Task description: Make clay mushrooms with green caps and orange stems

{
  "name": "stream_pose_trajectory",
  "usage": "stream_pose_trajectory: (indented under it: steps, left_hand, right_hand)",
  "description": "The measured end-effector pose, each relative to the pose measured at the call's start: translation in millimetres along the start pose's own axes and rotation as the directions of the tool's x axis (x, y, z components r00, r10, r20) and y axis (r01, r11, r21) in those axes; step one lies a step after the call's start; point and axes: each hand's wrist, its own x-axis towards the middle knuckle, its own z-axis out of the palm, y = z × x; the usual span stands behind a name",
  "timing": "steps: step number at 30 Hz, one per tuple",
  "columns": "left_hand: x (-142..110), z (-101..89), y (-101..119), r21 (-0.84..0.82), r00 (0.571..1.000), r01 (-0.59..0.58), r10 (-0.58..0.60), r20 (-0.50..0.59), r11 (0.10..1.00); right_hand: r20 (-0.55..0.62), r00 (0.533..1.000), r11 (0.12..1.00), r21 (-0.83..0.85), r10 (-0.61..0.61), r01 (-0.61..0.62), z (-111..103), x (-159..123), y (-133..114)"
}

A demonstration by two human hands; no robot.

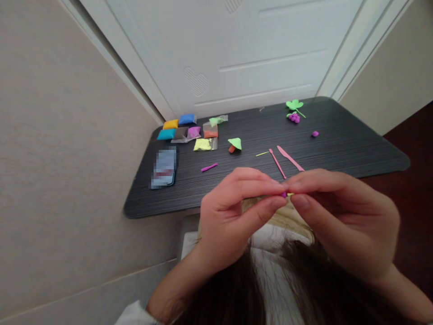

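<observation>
My left hand (233, 212) and my right hand (341, 216) meet fingertip to fingertip in front of me, above the near edge of the black table (338, 149). Between them I pinch a tiny purple clay bit (283, 194) with a thin yellow-green sliver (291, 194) beside it. The left thumb and forefinger press on the purple bit; the right fingers close on the sliver. Both hands are closed in a pinch.
On the table lie two pink clay tools (286, 160), a purple clay roll (209, 167), a green-and-orange clay mushroom (234, 145), several clay packets (192, 128), a phone (163, 168), a green leaf with purple grapes (294, 112) and a purple ball (315, 133). A white door (237, 49) stands behind.
</observation>
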Motion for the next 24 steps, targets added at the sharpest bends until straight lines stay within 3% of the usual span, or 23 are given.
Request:
stream_pose_trajectory:
  steps: [5,24]
  left_hand:
    - [0.3,0.7,0.7,-0.002,1.0,0.019,-0.019,-0.012,1.0]
    - [-0.5,1.1,0.8,0.072,0.999,-0.041,0.043,-0.018,0.997]
  right_hand:
    - [0.044,0.999,1.0,-0.014,-0.025,0.025,-1.2,0.7,0.6]
    - [-0.048,0.998,0.991,-0.133,-0.037,0.03,3.5,-1.3,-2.1]
